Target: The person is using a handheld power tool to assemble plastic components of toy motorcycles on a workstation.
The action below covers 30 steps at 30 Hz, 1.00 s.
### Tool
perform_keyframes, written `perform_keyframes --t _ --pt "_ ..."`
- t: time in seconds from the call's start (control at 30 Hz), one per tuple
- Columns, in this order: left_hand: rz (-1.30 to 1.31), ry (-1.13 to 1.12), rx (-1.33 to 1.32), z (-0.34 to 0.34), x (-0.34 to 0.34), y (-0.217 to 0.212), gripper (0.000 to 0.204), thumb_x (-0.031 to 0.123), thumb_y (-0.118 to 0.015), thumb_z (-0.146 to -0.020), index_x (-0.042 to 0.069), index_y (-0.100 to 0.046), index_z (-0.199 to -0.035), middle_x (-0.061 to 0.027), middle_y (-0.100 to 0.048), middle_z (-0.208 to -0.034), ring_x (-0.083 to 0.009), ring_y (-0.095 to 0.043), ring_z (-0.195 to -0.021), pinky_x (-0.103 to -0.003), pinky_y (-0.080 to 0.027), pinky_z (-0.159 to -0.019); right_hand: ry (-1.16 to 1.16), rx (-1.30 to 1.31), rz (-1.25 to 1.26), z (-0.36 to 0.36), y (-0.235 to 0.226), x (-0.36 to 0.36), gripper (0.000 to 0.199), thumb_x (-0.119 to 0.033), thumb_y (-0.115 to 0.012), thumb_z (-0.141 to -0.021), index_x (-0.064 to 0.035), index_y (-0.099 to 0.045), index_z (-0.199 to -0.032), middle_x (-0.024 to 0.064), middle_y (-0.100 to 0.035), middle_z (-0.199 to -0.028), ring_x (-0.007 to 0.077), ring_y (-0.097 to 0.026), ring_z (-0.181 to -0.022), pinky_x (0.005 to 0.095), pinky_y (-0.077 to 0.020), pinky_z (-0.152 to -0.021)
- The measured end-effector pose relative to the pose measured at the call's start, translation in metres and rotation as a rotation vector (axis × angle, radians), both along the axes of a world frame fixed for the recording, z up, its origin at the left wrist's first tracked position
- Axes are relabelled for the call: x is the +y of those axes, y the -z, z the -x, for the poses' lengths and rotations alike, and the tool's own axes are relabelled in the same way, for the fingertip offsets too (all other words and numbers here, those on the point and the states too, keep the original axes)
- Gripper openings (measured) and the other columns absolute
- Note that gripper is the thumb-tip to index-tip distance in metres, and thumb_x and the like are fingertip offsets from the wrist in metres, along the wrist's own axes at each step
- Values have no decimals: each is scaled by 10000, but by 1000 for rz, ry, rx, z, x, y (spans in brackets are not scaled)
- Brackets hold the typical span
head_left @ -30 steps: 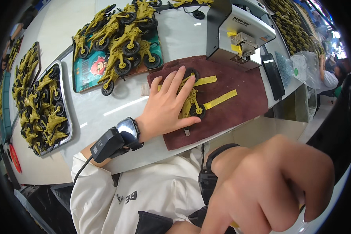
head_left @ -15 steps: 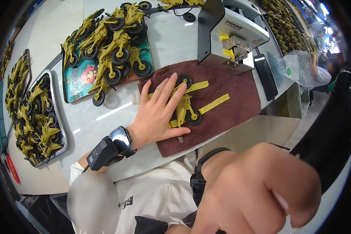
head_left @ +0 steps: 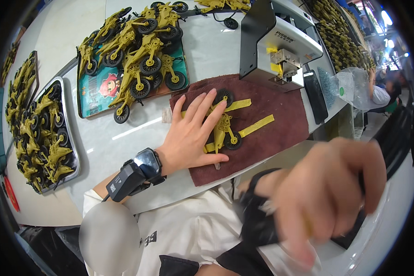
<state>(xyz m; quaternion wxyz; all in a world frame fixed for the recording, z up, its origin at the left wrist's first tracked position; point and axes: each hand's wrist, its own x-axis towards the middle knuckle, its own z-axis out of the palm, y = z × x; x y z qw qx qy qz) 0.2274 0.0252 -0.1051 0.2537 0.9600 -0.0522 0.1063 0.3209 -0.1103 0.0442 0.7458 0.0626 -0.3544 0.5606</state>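
Observation:
My left hand (head_left: 187, 131) lies flat with its fingers spread, pressing on a yellow toy motorcycle (head_left: 221, 127) with black wheels. The hand covers part of the toy. Beneath both is a maroon cloth (head_left: 280, 103). Two yellow tape strips (head_left: 256, 125) extend from the toy's side across the cloth. Close to the camera at lower right, my right hand (head_left: 329, 193) is raised away from the cloth and smeared by motion. Its fingers are curled in, and a faint yellowish patch shows between them, too blurred to name.
Behind the cloth stands a white and black tape dispenser (head_left: 285, 46). Toy motorcycles are heaped on a teal tray (head_left: 89, 103) at back left, and more fill a metal tray (head_left: 73, 138) further left. A dark flat object (head_left: 315, 94) lies right of the dispenser. Another person sits at far right.
My right hand has moved up and away from the lower edge, its fingers turning downward. My left hand stays flat on the toy motorcycle. The whole view has shifted slightly.

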Motion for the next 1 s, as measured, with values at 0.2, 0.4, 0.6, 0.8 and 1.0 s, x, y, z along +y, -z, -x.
perform_keyframes --t 0.2,0.4,0.6,0.8,1.0 --pt "73 3 -1 2 1 5 941 551 -668 -681 33 -326 -1388 -200 -282 -1450 -356 -295 -1322 -542 -152 -1068 1845 -625 516 -73 3 -51 691 -586 -578 -777 -31 -442 -1166 116 -531 -800 229 -515 -689 406 -451 -669" --pt "63 8 -2 -3 2 4 933 523 -687 -677 30 -331 -1384 -184 -300 -1447 -361 -294 -1323 -535 -148 -1076 1921 -635 567 -121 0 -12 729 -681 -521 -799 3 -467 -1047 129 -560 -694 240 -570 -585 375 -500 -613" --pt "114 -14 -24 -1 5 6 971 526 -704 -660 13 -312 -1385 -181 -309 -1445 -362 -292 -1323 -520 -151 -1081 1831 -764 646 -123 18 9 484 -462 -583 -861 4 -518 -974 125 -571 -701 228 -578 -567 315 -482 -537" --pt "142 -33 -30 -2 3 5 988 529 -720 -639 11 -318 -1378 -174 -321 -1439 -356 -297 -1321 -514 -157 -1081 1274 -691 360 -52 36 -13 862 -737 -528 -740 -6 -418 -1184 113 -552 -739 232 -550 -586 373 -460 -571" --pt "184 -51 -34 1 6 7 962 500 -738 -619 21 -344 -1356 -166 -335 -1430 -344 -305 -1319 -515 -168 -1079 1278 -654 440 -25 56 18 897 -792 -452 -731 -23 -428 -1193 98 -535 -708 223 -525 -539 363 -445 -555"
